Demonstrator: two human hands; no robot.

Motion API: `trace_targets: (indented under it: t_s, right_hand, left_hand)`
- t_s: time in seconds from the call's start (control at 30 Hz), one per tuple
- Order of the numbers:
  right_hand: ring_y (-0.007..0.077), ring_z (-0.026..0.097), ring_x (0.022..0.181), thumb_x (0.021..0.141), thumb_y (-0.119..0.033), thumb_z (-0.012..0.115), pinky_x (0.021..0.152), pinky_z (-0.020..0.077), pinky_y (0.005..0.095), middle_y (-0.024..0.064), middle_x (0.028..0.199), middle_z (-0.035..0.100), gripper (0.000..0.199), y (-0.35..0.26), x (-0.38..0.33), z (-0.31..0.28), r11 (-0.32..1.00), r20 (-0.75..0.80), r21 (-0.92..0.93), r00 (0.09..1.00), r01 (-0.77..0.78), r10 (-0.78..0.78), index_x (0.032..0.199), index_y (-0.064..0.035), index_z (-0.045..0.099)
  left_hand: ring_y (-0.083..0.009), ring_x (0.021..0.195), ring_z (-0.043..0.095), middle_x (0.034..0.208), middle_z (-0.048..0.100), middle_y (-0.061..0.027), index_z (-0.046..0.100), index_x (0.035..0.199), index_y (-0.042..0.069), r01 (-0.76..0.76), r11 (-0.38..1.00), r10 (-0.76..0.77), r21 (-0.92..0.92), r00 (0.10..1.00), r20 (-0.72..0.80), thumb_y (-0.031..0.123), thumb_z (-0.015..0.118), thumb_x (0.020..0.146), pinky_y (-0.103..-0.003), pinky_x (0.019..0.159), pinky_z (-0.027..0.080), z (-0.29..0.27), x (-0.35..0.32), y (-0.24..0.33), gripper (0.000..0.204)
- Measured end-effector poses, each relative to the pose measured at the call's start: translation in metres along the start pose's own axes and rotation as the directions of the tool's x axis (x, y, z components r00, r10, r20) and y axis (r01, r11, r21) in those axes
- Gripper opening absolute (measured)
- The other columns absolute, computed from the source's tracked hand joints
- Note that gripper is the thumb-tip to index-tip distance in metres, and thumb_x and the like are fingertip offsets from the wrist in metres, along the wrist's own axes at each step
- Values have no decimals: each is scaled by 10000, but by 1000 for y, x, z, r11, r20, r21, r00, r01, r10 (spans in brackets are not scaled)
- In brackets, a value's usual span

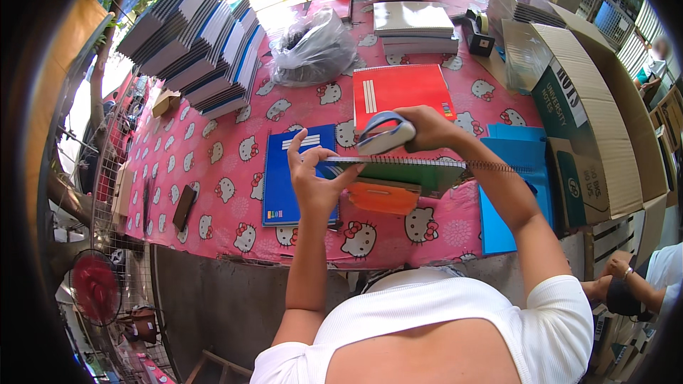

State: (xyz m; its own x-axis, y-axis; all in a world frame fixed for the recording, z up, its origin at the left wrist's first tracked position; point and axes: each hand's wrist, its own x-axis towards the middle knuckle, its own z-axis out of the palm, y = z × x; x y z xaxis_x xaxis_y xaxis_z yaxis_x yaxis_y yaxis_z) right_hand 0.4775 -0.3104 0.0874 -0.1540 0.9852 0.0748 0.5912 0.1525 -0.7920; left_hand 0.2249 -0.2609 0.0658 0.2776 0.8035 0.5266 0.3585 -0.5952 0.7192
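Observation:
My left hand (313,179) grips the near left edge of a green spiral notebook (420,174) held up above the table, fingers spread over its top. My right hand (425,128) is closed around a blue and grey tape dispenser (384,134) pressed near the notebook's spiral edge. An orange tag or card (383,196) hangs under the notebook. Flat on the pink patterned tablecloth (228,163) below lies a blue notebook (284,185). A red notebook (402,89) rests just beyond my hands.
Stacks of notebooks (196,43) stand fanned at the back left, and a clear plastic bag (313,46) sits beside them. Another stack of books (414,27) is at the back centre. Cardboard boxes (590,114) line the right side, with blue folders (509,192) next to them. Another person's hands (613,270) show at lower right.

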Motion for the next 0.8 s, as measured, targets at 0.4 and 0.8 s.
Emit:
trace_targets:
  t_s: [0.4, 0.8]
  right_hand:
    - [193, 642, 918, 574, -34, 740, 817, 499, 314, 106, 994, 682, 567, 8, -3, 9, 900, -168, 366, 968, 235, -184, 1125, -83, 616]
    - [130, 597, 848, 564, 20, 709, 803, 501, 321, 71, 918, 673, 511, 12, 26, 6, 949, -9, 316, 1000, 21, -20, 1067, -1, 622]
  left_hand:
    - [-330, 1167, 480, 1267, 467, -214, 607, 758, 53, -18, 999, 19, 48, 999, -31, 284, 919, 488, -432, 914, 431, 3, 3, 4, 473]
    - [-313, 1146, 517, 1259, 509, -162, 664, 756, 86, 17, 999, -16, 29, 1000, -19, 281, 909, 509, -426, 880, 456, -3, 2, 1, 399]
